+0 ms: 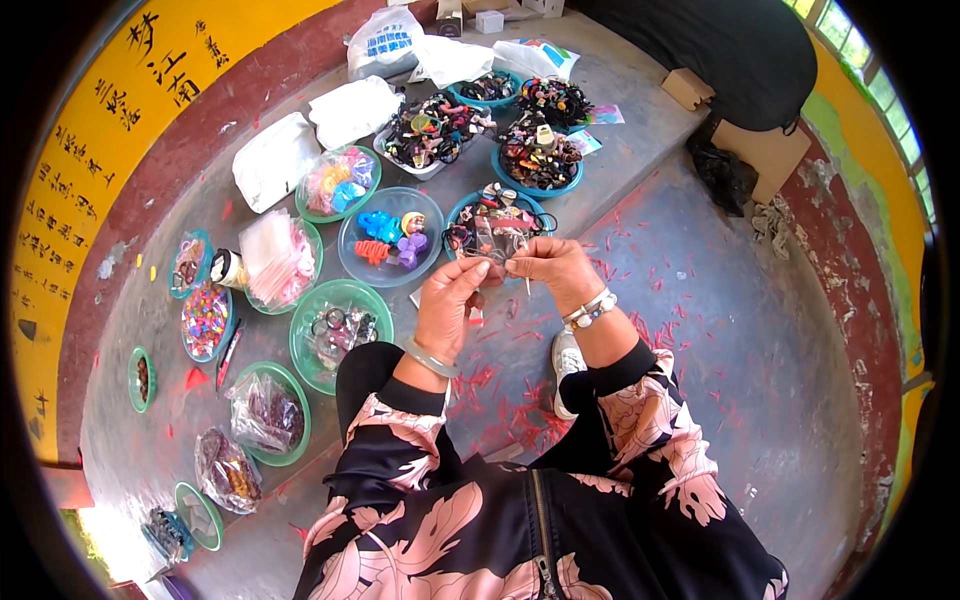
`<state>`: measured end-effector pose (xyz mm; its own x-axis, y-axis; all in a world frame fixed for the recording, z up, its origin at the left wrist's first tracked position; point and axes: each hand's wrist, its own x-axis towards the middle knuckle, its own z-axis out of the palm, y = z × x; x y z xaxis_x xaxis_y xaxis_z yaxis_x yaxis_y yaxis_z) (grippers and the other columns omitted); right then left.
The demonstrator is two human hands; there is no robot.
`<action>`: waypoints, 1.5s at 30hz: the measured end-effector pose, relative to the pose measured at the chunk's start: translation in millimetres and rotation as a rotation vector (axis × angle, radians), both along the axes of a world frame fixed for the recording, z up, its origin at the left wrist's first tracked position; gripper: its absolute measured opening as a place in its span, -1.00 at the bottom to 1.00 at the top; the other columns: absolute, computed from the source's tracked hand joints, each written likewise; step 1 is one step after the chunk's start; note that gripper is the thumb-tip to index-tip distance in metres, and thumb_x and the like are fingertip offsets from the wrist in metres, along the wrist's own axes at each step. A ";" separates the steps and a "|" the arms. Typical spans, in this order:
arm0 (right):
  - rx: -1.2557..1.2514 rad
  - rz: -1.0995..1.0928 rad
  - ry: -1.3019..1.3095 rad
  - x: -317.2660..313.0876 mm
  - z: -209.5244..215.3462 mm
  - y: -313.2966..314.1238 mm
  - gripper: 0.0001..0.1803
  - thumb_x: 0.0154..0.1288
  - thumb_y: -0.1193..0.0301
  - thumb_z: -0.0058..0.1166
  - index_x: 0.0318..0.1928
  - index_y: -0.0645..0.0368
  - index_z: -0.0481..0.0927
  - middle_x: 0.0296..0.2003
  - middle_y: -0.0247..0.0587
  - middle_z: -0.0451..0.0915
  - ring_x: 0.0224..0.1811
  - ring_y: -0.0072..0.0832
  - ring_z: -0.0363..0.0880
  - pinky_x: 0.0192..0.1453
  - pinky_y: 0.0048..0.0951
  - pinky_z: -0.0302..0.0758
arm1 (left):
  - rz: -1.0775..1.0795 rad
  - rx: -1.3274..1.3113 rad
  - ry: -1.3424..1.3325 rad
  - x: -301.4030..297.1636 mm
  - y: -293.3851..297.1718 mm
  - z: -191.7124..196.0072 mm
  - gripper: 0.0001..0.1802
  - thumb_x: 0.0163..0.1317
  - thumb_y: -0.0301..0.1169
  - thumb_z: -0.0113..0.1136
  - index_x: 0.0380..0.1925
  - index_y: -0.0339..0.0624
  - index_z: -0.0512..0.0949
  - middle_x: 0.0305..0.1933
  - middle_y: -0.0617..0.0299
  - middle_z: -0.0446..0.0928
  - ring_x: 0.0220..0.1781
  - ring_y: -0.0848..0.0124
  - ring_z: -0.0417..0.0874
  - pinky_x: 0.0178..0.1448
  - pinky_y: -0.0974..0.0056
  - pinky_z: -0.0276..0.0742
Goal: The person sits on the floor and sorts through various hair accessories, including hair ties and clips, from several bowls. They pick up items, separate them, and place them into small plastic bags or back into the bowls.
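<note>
A small transparent packet is located at the upper centre of the frame, between the fingertips of both hands. The left hand pinches its left side, thumb against forefinger; the right hand pinches its right side in the same manner. The fingertips cover part of the packet's edges; its contents are too small to identify.

Directly behind the packet is a blue bowl of dark hair ties, which obscures the packet's outline. To the left are a clear bowl containing blue, orange and purple pieces and, lower, a green bowl containing clear-wrapped items. At the left of the frame, a bowl of multicoloured pieces is positioned near a pen. Red scraps litter the floor below the hands.
</note>
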<state>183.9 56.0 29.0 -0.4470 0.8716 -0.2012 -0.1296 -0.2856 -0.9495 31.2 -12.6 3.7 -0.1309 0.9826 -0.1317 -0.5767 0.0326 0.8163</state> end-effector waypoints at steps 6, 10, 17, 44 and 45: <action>0.050 0.012 -0.034 -2.2 -1.4 -0.1 -0.89 -0.07 0.58 0.24 -0.50 0.28 0.55 -0.53 -0.30 0.56 -0.48 -0.62 0.47 -0.33 -0.60 0.36 | -0.036 0.023 0.018 -1.4 -1.1 -3.4 -0.82 0.15 -0.39 0.15 -0.27 -0.22 0.55 -0.38 0.24 0.59 -0.35 0.57 0.57 -0.45 0.54 0.30; 0.067 0.035 -0.038 -2.2 0.7 -0.6 -0.88 -0.08 0.57 0.25 -0.52 0.27 0.55 -0.53 -0.32 0.56 -0.49 -0.64 0.46 -0.35 -0.62 0.35 | -0.029 0.019 0.034 -1.4 -0.9 -4.0 -0.82 0.13 -0.40 0.17 -0.27 -0.22 0.55 -0.39 0.28 0.58 -0.37 0.59 0.55 -0.44 0.54 0.29; 0.121 0.180 -0.068 -2.6 7.3 -3.7 -0.88 -0.04 0.59 0.25 -0.54 0.26 0.53 -0.53 -0.34 0.56 -0.48 -0.68 0.47 -0.41 -0.67 0.39 | 0.008 0.113 0.083 -0.4 0.2 -2.3 -0.81 0.10 -0.43 0.20 -0.27 -0.22 0.55 -0.31 0.31 0.56 -0.31 0.61 0.48 -0.25 0.52 0.31; 0.608 0.055 -0.303 -1.3 -3.6 -0.2 -0.89 0.06 0.53 0.15 -0.34 0.22 0.56 -0.37 -0.42 0.48 -0.37 -0.68 0.39 -0.28 -0.62 0.37 | 0.080 0.190 0.498 1.3 2.7 -16.0 -0.83 0.12 -0.42 0.18 -0.36 -0.32 0.58 -0.44 0.33 0.57 -0.45 0.66 0.45 -0.37 0.54 0.35; 0.496 0.062 -0.267 -1.6 -0.4 -2.3 -0.90 0.09 0.53 0.13 -0.33 0.24 0.56 -0.34 -0.40 0.50 -0.34 -0.67 0.41 -0.25 -0.61 0.38 | 0.083 0.206 0.488 0.6 2.6 -16.8 -0.82 0.12 -0.41 0.19 -0.36 -0.32 0.58 -0.44 0.33 0.57 -0.46 0.66 0.46 -0.37 0.54 0.35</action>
<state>182.3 53.7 28.6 -0.4900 0.8644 0.1124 0.1363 0.2033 -0.9696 31.8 -10.0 -13.1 -0.2069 0.9654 0.1584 -0.1220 -0.1861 0.9749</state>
